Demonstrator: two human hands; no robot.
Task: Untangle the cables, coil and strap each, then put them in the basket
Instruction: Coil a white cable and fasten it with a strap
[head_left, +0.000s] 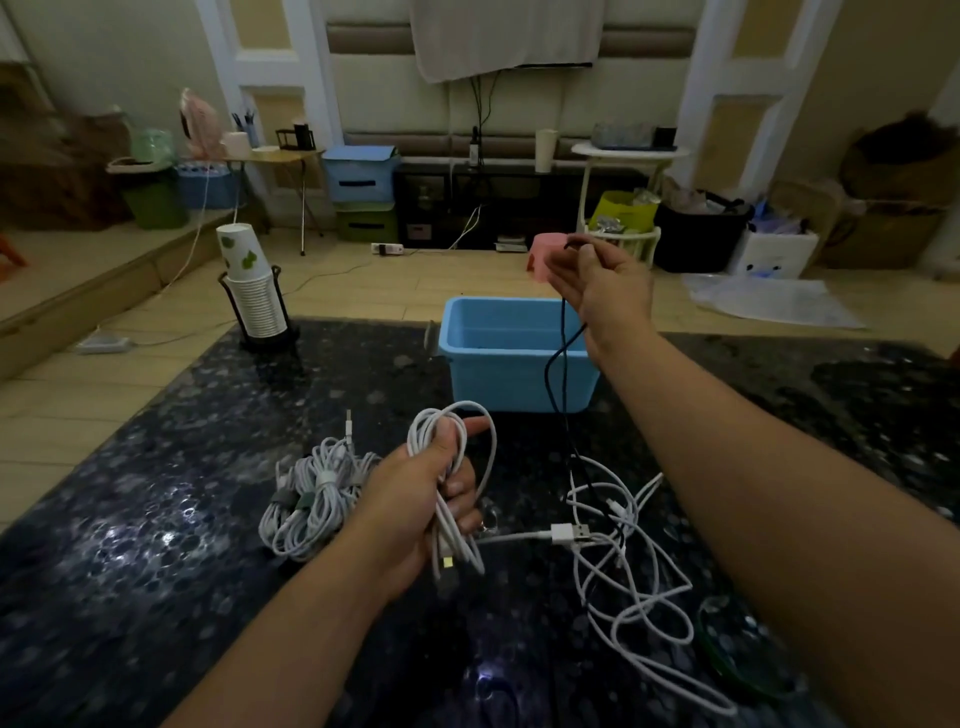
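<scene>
Behind the right hand (605, 291), black cable's (563, 364) upper end seems hidden.

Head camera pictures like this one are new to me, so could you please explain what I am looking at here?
There is no machine: a person wears a camera on the head, looking down at both arms. The left hand grips a coil of white cable. The right hand, raised over a blue basket, pinches a black cable that hangs to the dark table. On the table lie strapped white bundles, a loose white tangle and a stack of paper cups.
</scene>
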